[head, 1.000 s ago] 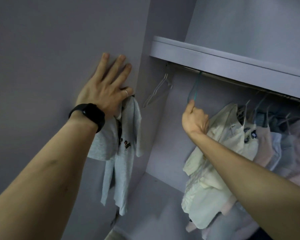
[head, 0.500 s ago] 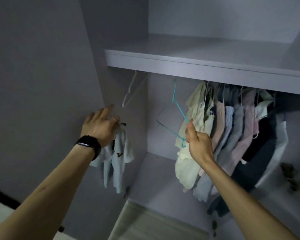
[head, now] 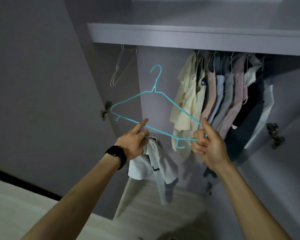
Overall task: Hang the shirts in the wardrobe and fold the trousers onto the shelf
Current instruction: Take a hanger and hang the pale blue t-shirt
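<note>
The wardrobe [head: 145,56] stands open, its shelf [head: 197,37] running across the top with no trousers to be seen on the part in view. Under the shelf, to the right, a row of hung clothes [head: 223,101] is packed close together; to the left a bare grey hanger [head: 121,66] hangs alone. A small white shirt [head: 152,163] dangles in front of the wardrobe, bunched at the top in the left hand [head: 135,142], whose lower fingers curl round the cloth while its forefinger points out and touches the bottom bar of the turquoise hanger [head: 154,89]. The right hand [head: 208,144] grips that hanger at its right corner, thumb up, holding it in the air, off the rail and tilted down to the right.

The step in hand looks like dressing this shirt onto the hanger before it goes on the rail. The next move probably calls for feeding one end of the hanger through the neck opening, which means finding the collar in the bunched cloth first, then hooking it into the gap left of the row
</note>
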